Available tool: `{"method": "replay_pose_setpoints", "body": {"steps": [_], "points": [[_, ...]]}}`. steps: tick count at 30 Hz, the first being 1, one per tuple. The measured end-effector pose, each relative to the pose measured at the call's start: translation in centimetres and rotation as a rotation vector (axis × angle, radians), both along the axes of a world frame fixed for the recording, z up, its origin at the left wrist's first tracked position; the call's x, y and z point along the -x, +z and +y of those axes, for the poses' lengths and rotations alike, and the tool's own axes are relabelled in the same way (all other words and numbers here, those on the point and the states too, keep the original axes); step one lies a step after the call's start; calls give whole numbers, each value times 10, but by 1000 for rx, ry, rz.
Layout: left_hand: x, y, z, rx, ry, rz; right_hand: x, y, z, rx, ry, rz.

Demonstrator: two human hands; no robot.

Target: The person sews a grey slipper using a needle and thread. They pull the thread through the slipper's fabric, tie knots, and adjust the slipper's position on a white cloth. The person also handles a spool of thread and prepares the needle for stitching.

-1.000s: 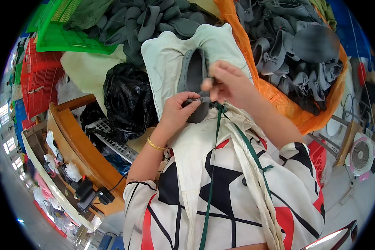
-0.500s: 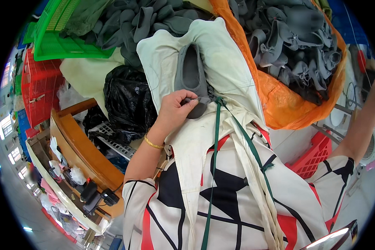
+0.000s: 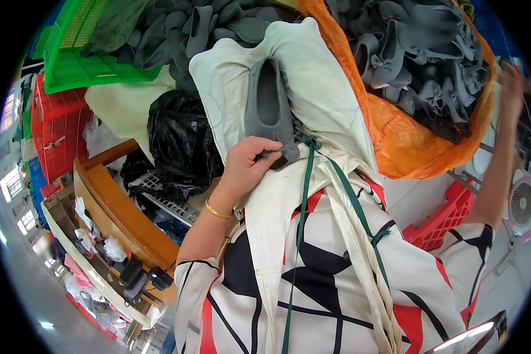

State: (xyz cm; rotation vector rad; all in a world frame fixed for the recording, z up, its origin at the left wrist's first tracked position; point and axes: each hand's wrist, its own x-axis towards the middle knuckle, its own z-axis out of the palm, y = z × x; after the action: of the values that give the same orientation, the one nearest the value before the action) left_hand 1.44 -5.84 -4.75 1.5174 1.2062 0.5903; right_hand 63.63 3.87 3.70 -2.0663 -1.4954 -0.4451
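Note:
A grey slip-on shoe (image 3: 268, 94) lies on the pale cloth (image 3: 312, 88) spread over my lap, its opening facing up and its toe end toward me. My left hand (image 3: 255, 159) is closed on that near end, thumb and forefinger pinching a small grey piece there; what the piece is I cannot make out. Away at the far right, my right hand (image 3: 511, 88) is stretched out beyond an orange sack. It is blurred and dark at the picture's rim, so its fingers do not show clearly.
The orange sack (image 3: 404, 147) at right holds many grey bow-trimmed shoes (image 3: 389, 59). More grey shoes (image 3: 200, 29) lie by a green basket (image 3: 71, 76). At left are a black plastic bag (image 3: 180, 141), a red crate (image 3: 56, 130) and a wooden drawer (image 3: 121, 206). A fan (image 3: 522, 200) stands right.
My right hand has moved up and farther away along the right rim. My left hand stays at the shoe's near end, slightly lower, and the whole view has shifted a little.

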Motion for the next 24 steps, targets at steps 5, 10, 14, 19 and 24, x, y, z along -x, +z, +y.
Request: {"method": "replay_pose_setpoints", "body": {"steps": [5,10,14,19,24], "points": [[4,-3,-7,-136,18,-34,256,-84,-8,474,881,581],[4,-1,-5,-112,15,-102,391,-112,-30,330,1479,295],[6,-6,-8,-69,36,-132,405,-117,-24,240,1505,261],[5,-4,-8,-60,66,-175,369,-115,11,23,848,548],[7,-10,-8,-78,55,-187,376,-108,-15,226,1121,371]]}}
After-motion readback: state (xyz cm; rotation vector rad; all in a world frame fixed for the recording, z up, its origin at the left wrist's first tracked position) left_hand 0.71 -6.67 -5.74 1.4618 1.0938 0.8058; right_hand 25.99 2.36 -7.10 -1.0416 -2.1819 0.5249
